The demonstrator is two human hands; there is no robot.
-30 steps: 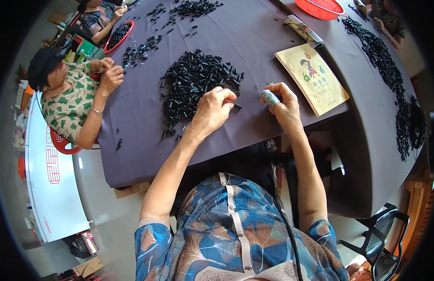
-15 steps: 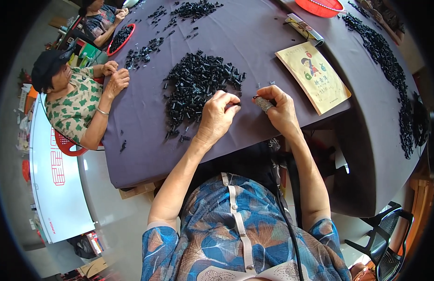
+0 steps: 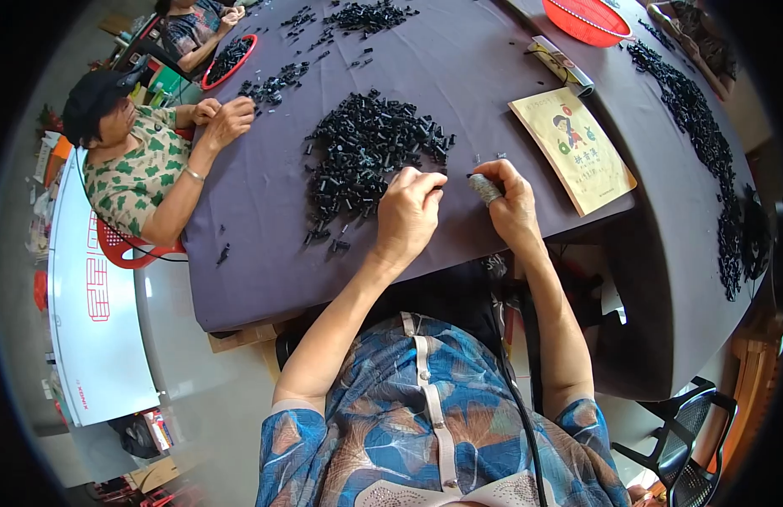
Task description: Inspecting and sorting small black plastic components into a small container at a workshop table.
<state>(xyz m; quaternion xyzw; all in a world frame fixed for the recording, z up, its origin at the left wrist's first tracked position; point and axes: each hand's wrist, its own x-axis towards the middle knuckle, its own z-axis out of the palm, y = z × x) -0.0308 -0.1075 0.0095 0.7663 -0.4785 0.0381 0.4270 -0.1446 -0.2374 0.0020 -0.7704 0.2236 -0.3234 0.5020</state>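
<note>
Black pieces (image 3: 366,144): heaped just beyond the left fingertips and spread away to their left, a few strays lying at the near edge.
Just changed: the gap between the hands has been narrowed since a second ago, and a dark speck (image 3: 471,176) is now shown at the right fingertips; work seems to be done piece by piece between the hands, clear of the heap.
Left hand (image 3: 408,215): thumb and forefinger pinched nearly closed, a small dark piece (image 3: 443,186) apparently gripped at their tips.
Right hand (image 3: 513,203): fingers curled in, a grey-wrapped finger (image 3: 486,189) pointed toward the left hand; whether the speck is held or merely touched cannot be told.
Clear bits (image 3: 502,155): left lying just beyond the right fingertips.
Booklet (image 3: 575,152): laid flat to the right of the right fingers, untouched.
Co-worker's hand (image 3: 231,121): held out beside a smaller heap (image 3: 277,83), well left of the left fingers.
</note>
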